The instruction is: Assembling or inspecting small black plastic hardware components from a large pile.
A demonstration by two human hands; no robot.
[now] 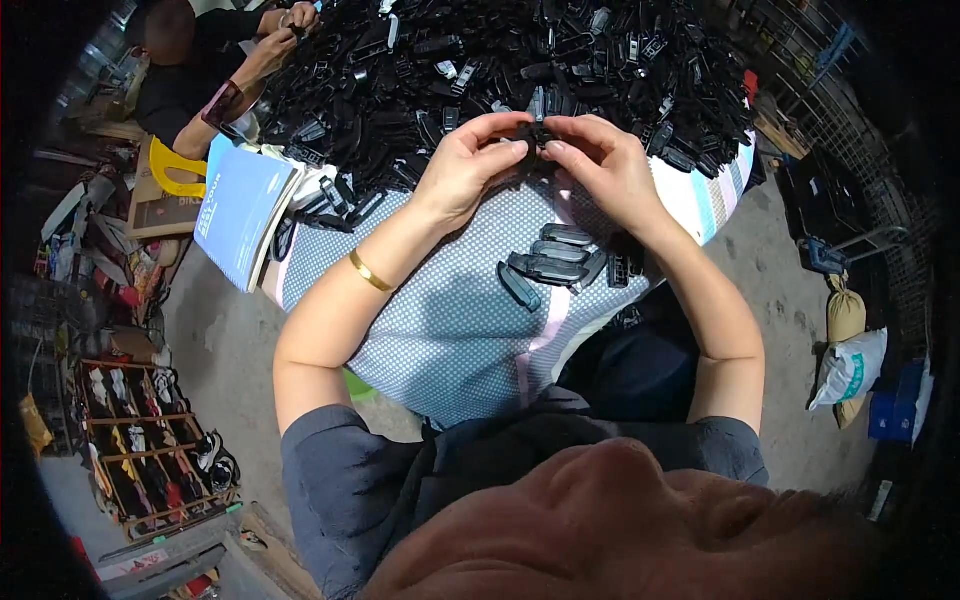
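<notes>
My left hand (462,168) and my right hand (612,168) meet at the near edge of a large pile of black plastic clips (400,110). Thumb and fingertips of both are closed on a small black plastic part (537,136); the fingers cover most of it, so its exact shape is hidden. Between my forearms, several black clips (555,258) lie grouped on the patterned cloth (430,310) that covers the work surface. A gold bracelet (370,270) circles my left forearm.
A blue-covered notebook (240,215) sits at the cloth's left edge, near sunglasses (225,105) and a yellow curved object (172,170). At the far left, a co-worker's hand (268,55) reaches by the pile. A divided rack (150,440) and a white bag (850,368) rest on the floor.
</notes>
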